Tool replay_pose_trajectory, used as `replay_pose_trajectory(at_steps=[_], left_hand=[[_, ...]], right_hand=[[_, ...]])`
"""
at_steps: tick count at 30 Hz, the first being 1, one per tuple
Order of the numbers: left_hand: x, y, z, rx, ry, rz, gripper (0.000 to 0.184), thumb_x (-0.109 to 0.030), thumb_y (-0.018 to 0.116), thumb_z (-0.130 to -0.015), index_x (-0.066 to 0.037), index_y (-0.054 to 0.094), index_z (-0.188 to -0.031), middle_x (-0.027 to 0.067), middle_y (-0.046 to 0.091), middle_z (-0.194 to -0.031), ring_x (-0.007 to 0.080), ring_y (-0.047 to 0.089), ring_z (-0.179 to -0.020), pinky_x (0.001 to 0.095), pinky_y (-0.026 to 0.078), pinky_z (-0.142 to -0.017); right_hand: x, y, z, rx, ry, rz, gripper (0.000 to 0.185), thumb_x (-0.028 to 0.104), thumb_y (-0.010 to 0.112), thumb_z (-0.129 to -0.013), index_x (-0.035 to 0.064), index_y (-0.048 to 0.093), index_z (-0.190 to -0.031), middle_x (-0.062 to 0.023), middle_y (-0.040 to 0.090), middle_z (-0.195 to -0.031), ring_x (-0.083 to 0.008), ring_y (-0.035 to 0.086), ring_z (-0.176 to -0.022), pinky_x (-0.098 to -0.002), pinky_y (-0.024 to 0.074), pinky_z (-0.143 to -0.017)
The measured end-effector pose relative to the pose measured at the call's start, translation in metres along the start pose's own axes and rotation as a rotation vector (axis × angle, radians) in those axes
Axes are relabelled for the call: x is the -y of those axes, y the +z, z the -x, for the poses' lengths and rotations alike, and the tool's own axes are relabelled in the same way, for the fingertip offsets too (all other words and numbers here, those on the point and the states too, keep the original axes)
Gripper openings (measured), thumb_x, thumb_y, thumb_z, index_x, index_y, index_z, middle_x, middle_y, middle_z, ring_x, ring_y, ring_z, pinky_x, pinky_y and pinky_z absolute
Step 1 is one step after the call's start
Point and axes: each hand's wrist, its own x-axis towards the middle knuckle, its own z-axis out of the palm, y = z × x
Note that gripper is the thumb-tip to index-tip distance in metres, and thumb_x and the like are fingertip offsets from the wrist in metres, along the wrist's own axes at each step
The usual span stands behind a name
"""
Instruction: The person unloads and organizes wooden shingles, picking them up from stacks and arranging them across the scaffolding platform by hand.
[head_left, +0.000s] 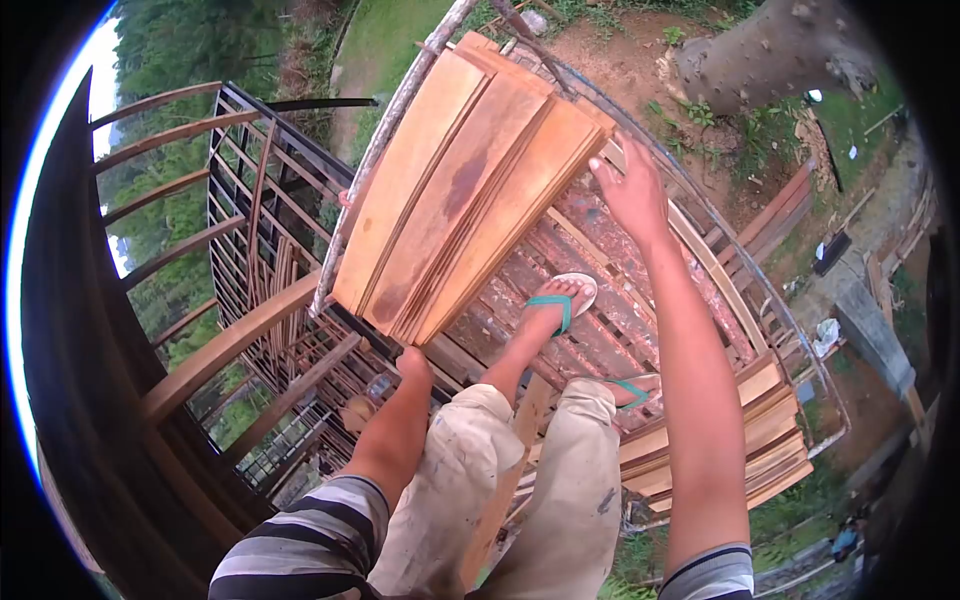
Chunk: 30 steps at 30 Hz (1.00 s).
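Observation:
A stack of wooden boards (455, 195) lies slantwise in front of me, its faces orange-brown and one marked by a dark stain. My left hand (412, 368) is at the near end of the stack, against the board ends. Its fingers are mostly hidden, so its grip cannot be made out. At the far right corner of the stack is my right hand (635, 195), thumb and fingers spread apart close to the board ends. No board is lifted in it. Under the stack run the paint-spattered slats of a platform (610, 255), where my sandalled feet (565, 305) stand.
More boards (730, 430) lie on the platform to my right. A metal rail (745, 235) curves around the platform's edge, with the ground far below. Wooden beams (240, 345) of a frame reach in from the left. A tree trunk (770, 50) stands beyond.

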Motion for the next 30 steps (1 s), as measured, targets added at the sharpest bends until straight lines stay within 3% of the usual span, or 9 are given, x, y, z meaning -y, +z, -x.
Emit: replay_pose_trajectory(at_steps=[2, 5, 6, 10, 11, 18, 22, 26, 30], left_hand=[[-0.016, 0.004, 0.024, 0.165, -0.018, 0.298, 0.045, -0.034, 0.047, -0.101, -0.007, 0.059, -0.134, 0.0139, 0.061, -0.135, 0.0279, 0.059, -0.122, 0.0467, 0.045, -0.105], [-0.045, 0.004, 0.073, 0.284, -0.120, 0.654, 0.046, -0.039, 0.038, -0.106, -0.010, 0.051, -0.139, 0.0089, 0.056, -0.141, 0.0260, 0.053, -0.129, 0.0455, 0.039, -0.111], [-0.047, 0.005, 0.078, 0.308, -0.161, 0.754, 0.047, -0.042, 0.035, -0.108, -0.011, 0.049, -0.141, 0.0073, 0.055, -0.142, 0.0256, 0.051, -0.131, 0.0452, 0.037, -0.114], [-0.029, 0.007, 0.074, 0.437, -0.141, 0.827, 0.055, -0.044, 0.023, -0.110, -0.010, 0.036, -0.152, 0.0119, 0.038, -0.158, 0.0290, 0.034, -0.147, 0.0499, 0.022, -0.123], [-0.028, 0.005, 0.071, 0.399, -0.181, 0.832, 0.051, -0.045, 0.033, -0.110, -0.010, 0.047, -0.143, 0.0101, 0.052, -0.146, 0.0284, 0.045, -0.138, 0.0479, 0.032, -0.120], [-0.008, -0.007, 0.067, 0.502, -0.149, 0.738, 0.051, -0.044, 0.045, -0.107, -0.012, 0.043, -0.146, 0.0083, 0.047, -0.150, 0.0262, 0.037, -0.144, 0.0525, 0.027, -0.120], [-0.002, -0.009, 0.071, 0.599, -0.140, 0.592, 0.061, -0.049, 0.057, -0.101, -0.016, 0.039, -0.149, 0.0056, 0.043, -0.152, 0.0253, 0.032, -0.146, 0.0527, 0.025, -0.119], [0.007, -0.002, 0.094, 0.691, -0.061, 0.447, 0.075, -0.053, 0.070, -0.092, -0.017, 0.037, -0.150, 0.0053, 0.040, -0.153, 0.0255, 0.031, -0.147, 0.0505, 0.028, -0.116], [0.022, 0.013, 0.095, 0.618, 0.004, 0.537, 0.062, -0.050, 0.069, -0.094, -0.021, 0.041, -0.142, 0.0006, 0.049, -0.142, 0.0221, 0.041, -0.135, 0.0481, 0.030, -0.109]], right_hand=[[0.021, 0.027, -0.045, -0.039, -0.079, 0.087, 0.059, 0.028, 0.070, -0.091, 0.0020, 0.053, -0.140, -0.0203, 0.053, -0.142, -0.0389, 0.052, -0.130, -0.0454, 0.0413, -0.110], [0.044, 0.041, -0.066, 0.200, 0.068, 0.359, 0.054, 0.026, 0.070, -0.090, 0.0021, 0.055, -0.137, -0.0201, 0.055, -0.140, -0.0382, 0.052, -0.129, -0.0465, 0.0422, -0.109], [0.047, 0.045, -0.066, 0.173, 0.064, 0.364, 0.053, 0.025, 0.071, -0.090, 0.0019, 0.056, -0.135, -0.0206, 0.057, -0.137, -0.0384, 0.053, -0.128, -0.0468, 0.0428, -0.108], [0.055, 0.030, -0.058, 0.164, 0.119, 0.407, 0.051, 0.021, 0.073, -0.088, 0.0012, 0.057, -0.132, -0.0219, 0.062, -0.129, -0.0393, 0.057, -0.123, -0.0483, 0.0448, -0.104], [0.055, 0.026, -0.053, 0.197, 0.160, 0.417, 0.051, 0.020, 0.073, -0.087, 0.0011, 0.057, -0.132, -0.0221, 0.064, -0.127, -0.0396, 0.058, -0.122, -0.0487, 0.0452, -0.104], [-0.003, 0.018, -0.031, 0.112, 0.141, 0.434, 0.068, 0.046, 0.077, -0.081, -0.0005, 0.061, -0.129, -0.0250, 0.068, -0.118, -0.0361, 0.066, -0.110, -0.0425, 0.0496, -0.096], [-0.023, 0.015, -0.055, 0.278, 0.350, 0.131, 0.062, 0.046, 0.075, -0.085, -0.0003, 0.062, -0.124, -0.0201, 0.069, -0.114, -0.0304, 0.068, -0.101, -0.0387, 0.0505, -0.091], [-0.060, 0.021, -0.054, 0.297, 0.232, 0.062, 0.068, 0.050, 0.077, -0.084, -0.0001, 0.057, -0.125, -0.0257, 0.064, -0.124, -0.0363, 0.063, -0.114, -0.0439, 0.0486, -0.096], [-0.078, 0.011, -0.041, 0.355, 0.247, -0.104, 0.071, 0.049, 0.078, -0.084, 0.0005, 0.053, -0.129, -0.0231, 0.064, -0.123, -0.0321, 0.063, -0.115, -0.0432, 0.0480, -0.098]])
